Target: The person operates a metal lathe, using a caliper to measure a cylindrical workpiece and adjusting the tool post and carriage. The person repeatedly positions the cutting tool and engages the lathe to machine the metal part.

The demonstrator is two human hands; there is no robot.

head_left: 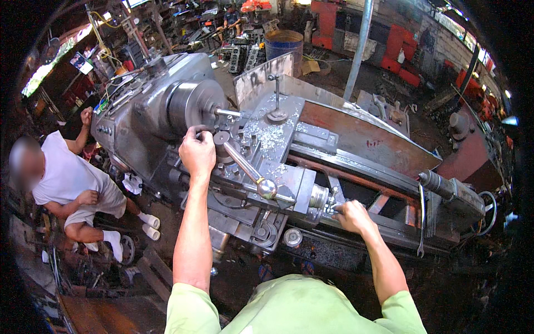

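Note:
A large metal lathe (pixel 311 139) stretches across in front of me. My left hand (pixel 197 149) is closed beside the tool post (pixel 222 139), just below the chuck (pixel 192 106); whatever its fingers hold is hidden. A short bright metal rod (pixel 228 112) sticks out of the chuck toward the right. From the tool post a thick lever (pixel 242 161) slants down to a shiny ball knob (pixel 267 188). My right hand (pixel 355 217) has its fingers closed on the small crank handle (pixel 332 207) beside the ribbed dial collar (pixel 319 196). Metal chips (pixel 267 136) lie over the carriage.
On the left sits a person (pixel 78 181) in a white shirt, one hand raised to the lathe's headstock (pixel 128 106). The tailstock (pixel 453 195) and a hanging wrench (pixel 421 245) are at right. Behind stand a rusty drum (pixel 283 47) and a metal pole (pixel 359 50).

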